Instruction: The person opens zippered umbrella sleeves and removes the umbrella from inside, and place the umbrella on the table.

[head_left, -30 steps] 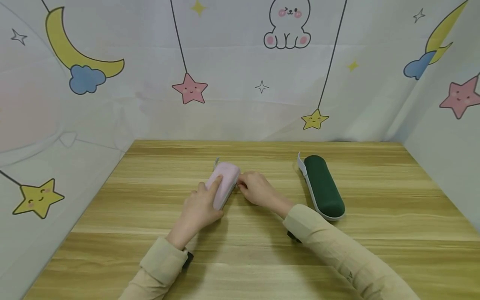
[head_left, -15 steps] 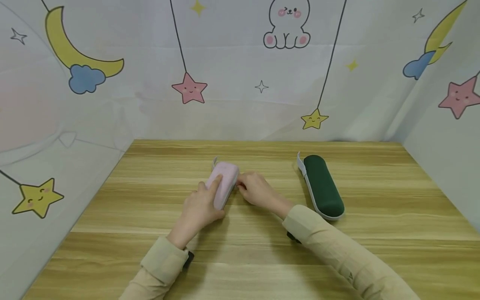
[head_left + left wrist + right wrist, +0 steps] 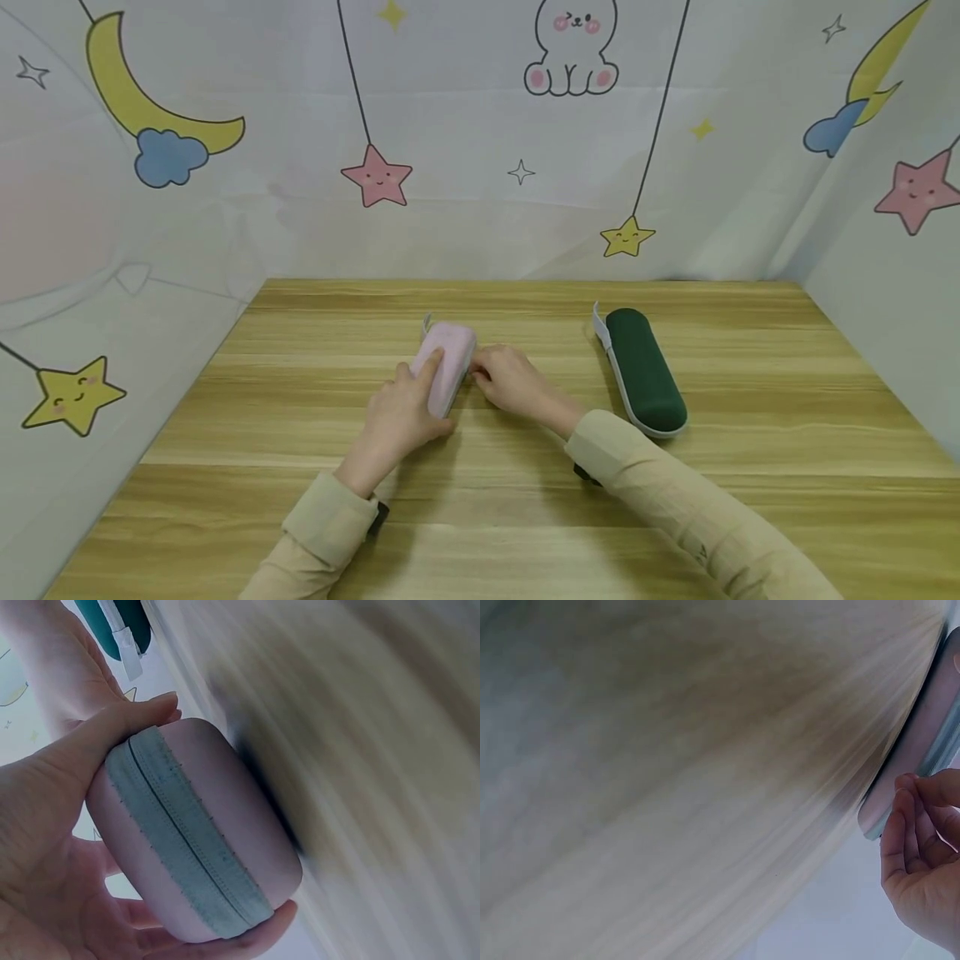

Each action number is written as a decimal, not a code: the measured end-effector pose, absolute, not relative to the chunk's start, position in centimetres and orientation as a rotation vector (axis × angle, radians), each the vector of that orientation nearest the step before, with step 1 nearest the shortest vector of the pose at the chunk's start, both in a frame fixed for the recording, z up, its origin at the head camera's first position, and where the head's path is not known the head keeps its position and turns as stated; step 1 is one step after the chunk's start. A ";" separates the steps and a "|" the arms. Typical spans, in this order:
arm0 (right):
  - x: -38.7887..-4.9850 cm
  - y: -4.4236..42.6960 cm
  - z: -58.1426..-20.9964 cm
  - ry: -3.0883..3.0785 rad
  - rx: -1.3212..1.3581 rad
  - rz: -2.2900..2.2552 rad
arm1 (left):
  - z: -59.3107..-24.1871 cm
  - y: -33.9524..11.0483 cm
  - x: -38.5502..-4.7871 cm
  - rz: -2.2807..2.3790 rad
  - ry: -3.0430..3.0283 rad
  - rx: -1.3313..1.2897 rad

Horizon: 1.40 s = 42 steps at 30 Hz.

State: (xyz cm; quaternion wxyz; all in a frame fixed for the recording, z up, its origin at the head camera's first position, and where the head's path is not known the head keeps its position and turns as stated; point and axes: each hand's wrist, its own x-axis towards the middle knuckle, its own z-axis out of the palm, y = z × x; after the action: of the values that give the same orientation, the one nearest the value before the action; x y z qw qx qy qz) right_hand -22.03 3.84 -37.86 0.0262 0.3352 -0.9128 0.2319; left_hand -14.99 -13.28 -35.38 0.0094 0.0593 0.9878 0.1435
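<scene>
A pink zip-up hard case (image 3: pixel 450 354) lies slantwise on the table, its lid closed. My left hand (image 3: pixel 401 417) grips its near end, the index finger lying along the top. That rounded end faces the left wrist view, with a grey-blue zip band (image 3: pixel 191 832) running across it between thumb and fingers. At the far right side of the case, my right hand (image 3: pixel 513 383) has its thumb and fingertips pinched together on the zip edge, as the right wrist view also shows. The zipper pull itself is hidden in those fingertips. A small pale strap loop (image 3: pixel 427 323) sticks up at the far left.
To the right lies a dark green case (image 3: pixel 647 371) with a pale zip rim and a strap at its far end, close beyond the right forearm. The wood-grain table (image 3: pixel 525 533) ends at a printed cloth backdrop (image 3: pixel 465 233) behind and at both sides.
The pink case's strap loop and my right fingertips have shifted very slightly left. My left thumb has edged a little to the right. The green case lies as before.
</scene>
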 end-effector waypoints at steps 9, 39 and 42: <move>-21.9 3.9 -38.0 -2.791 1.057 0.702 | -35.5 -13.1 -15.0 0.449 3.108 0.181; -21.7 4.1 -38.2 -2.749 1.116 0.683 | -35.5 -11.9 -15.0 0.413 3.137 0.136; -21.6 4.2 -38.1 -2.750 1.118 0.688 | -35.6 -11.7 -15.1 0.405 3.134 0.126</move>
State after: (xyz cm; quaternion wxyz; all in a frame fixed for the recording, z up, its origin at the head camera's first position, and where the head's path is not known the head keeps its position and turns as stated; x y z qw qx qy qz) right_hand -21.58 4.15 -38.12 0.0470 0.3666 -0.9014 0.2255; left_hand -15.08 -11.73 -35.57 -0.0106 0.0399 0.9909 0.1281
